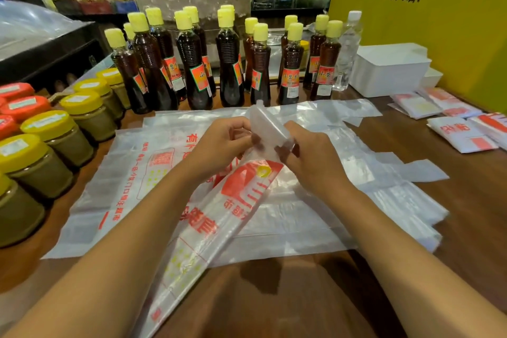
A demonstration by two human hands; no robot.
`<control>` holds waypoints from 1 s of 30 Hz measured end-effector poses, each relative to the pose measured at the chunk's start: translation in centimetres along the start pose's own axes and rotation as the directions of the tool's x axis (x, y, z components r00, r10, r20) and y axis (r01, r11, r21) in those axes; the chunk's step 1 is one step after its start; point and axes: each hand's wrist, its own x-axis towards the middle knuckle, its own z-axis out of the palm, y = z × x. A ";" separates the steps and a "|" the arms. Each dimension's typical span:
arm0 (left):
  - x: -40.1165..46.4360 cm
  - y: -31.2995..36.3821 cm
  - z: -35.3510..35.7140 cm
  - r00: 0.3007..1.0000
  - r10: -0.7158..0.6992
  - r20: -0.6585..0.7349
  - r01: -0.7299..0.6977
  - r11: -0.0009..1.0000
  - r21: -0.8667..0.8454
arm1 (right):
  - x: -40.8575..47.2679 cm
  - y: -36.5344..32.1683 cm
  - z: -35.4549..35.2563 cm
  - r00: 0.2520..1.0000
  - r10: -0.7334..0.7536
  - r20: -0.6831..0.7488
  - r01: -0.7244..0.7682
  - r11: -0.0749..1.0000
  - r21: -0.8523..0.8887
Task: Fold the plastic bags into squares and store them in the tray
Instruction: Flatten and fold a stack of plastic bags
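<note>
While both hands meet above the middle of the wooden surface (pixel 315 296), a narrow folded plastic bag (pixel 233 200) with red print runs up from the near edge into them. Left hand (pixel 219 145) has its fingers (pixel 241 129) curled, pinching the bag's top end from the left; right hand (pixel 310 156) pinches the same end from the right, fingertips pressed on the plastic. The folded tip sticks up between the two hands. Under it, a spread of flat plastic bags (pixel 315 214) lies on the surface. Folded squares (pixel 461 134) sit at far right, near the white tray (pixel 389 71). Dark sauce bottles (pixel 192 63) stand behind, yellow-lidded jars (pixel 41 153) at left.
</note>
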 end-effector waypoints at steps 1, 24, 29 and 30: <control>0.0 -0.3 0.2 1.000 -0.002 -0.031 0.002 1.000 -0.020 | -0.2 -0.4 0.1 1.000 0.017 -0.013 -0.016 0.997 0.077; -10.7 -0.4 0.8 0.952 -0.201 0.230 -0.051 0.638 0.768 | -1.1 0.8 2.5 0.949 -0.141 0.283 0.126 0.989 0.072; -10.8 -0.8 0.6 0.976 -0.095 0.198 -0.060 0.750 0.659 | -1.0 1.2 2.3 0.937 -0.139 0.319 0.109 0.988 0.110; -10.8 -0.9 0.4 0.985 -0.052 0.167 -0.063 0.788 0.612 | -1.0 1.3 2.3 0.938 -0.140 0.318 0.104 0.986 0.128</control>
